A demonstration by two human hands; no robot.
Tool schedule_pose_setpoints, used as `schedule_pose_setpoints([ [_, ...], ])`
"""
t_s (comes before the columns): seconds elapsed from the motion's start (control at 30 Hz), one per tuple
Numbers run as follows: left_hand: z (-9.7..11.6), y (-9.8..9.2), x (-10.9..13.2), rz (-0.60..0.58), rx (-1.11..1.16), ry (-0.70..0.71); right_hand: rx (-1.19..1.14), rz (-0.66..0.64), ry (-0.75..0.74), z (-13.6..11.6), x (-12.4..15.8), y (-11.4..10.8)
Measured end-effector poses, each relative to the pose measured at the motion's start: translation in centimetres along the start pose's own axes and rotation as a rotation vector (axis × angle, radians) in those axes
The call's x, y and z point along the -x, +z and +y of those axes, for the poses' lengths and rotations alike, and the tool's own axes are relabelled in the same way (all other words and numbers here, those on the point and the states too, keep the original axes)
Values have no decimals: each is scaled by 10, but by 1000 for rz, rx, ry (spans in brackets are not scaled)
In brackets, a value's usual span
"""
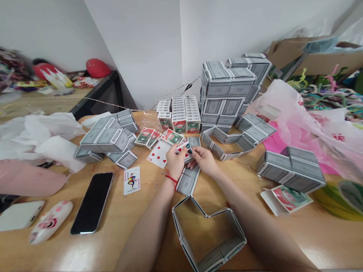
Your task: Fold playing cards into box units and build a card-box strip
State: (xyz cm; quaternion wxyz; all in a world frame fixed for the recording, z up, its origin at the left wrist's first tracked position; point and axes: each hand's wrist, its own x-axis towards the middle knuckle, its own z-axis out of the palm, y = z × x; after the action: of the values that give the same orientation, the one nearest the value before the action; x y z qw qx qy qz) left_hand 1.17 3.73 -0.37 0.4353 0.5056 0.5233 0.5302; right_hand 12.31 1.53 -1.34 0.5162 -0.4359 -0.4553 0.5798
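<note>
Both my hands meet over the middle of the wooden table. My left hand, with a red string round the wrist, and my right hand pinch the same playing card, red pips showing, above a row of face-down grey-backed cards. A face-up card with red hearts lies just left of my left hand. A heart-shaped frame of standing cards sits between my forearms near the table's front edge.
A joker card, black phone, white device and pink-white mouse lie at the left. Card-built blocks, boxed decks, a tall block tower, another heart frame, a grey block and pink bag surround.
</note>
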Motion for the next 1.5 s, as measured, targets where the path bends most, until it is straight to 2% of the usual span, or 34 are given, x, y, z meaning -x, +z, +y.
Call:
schedule_pose_setpoints([
  [0.2,-4,2,0,-45,3,63,-28,8,-19,-4,0,1],
  [0.37,-9,5,0,-7,101,106,-128,63,-35,-3,-2,-1],
  [0.73,-14,5,1,62,-225,259,-93,26,8,-5,0,1],
  [0.97,-12,5,5,59,-232,234,-62,27,5,-4,-1,1],
  [1.23,-6,6,9,34,-216,317,-127,72,9,-7,-2,1],
  [1.5,-4,8,15,97,-267,299,-142,125,53,-7,-2,4],
])
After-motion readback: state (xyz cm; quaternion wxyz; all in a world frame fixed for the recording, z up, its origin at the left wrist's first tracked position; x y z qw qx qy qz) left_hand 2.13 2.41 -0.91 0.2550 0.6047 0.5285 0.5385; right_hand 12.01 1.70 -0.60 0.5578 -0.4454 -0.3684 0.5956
